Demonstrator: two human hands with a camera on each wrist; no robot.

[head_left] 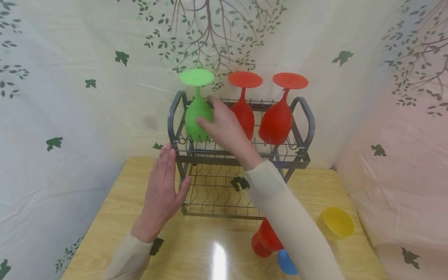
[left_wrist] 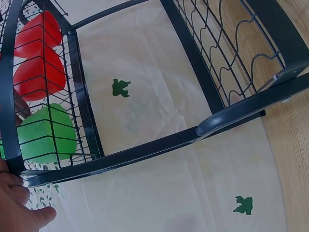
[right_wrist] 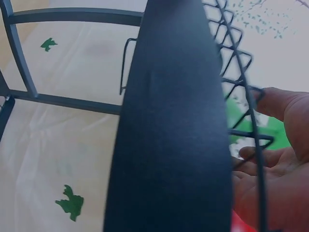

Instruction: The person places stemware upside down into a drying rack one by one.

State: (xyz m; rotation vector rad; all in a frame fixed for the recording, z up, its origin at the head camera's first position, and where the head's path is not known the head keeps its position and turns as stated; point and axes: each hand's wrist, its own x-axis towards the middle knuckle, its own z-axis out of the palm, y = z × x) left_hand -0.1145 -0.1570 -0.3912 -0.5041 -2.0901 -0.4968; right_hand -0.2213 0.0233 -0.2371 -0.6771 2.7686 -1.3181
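Note:
A green plastic wine glass (head_left: 198,112) stands upside down at the left end of the rack's upper tier, its foot uppermost. My right hand (head_left: 227,126) holds its bowl from the right, with the thumb across the front and the fingers partly hidden behind. In the right wrist view, the thumb and fingers of that hand (right_wrist: 285,154) show beyond the rack's dark bar. My left hand (head_left: 162,192) has straight fingers and lies at the front left corner of the dish rack (head_left: 241,159). Two red wine glasses (head_left: 276,122) also stand inverted on the upper tier.
A yellow cup (head_left: 336,223) lies tilted at the right of the wooden table (head_left: 115,217). By my right sleeve are red cup-like pieces (head_left: 262,243) and a blue round piece (head_left: 287,262), partly covered. Behind the rack hangs a leaf-patterned sheet (head_left: 87,128).

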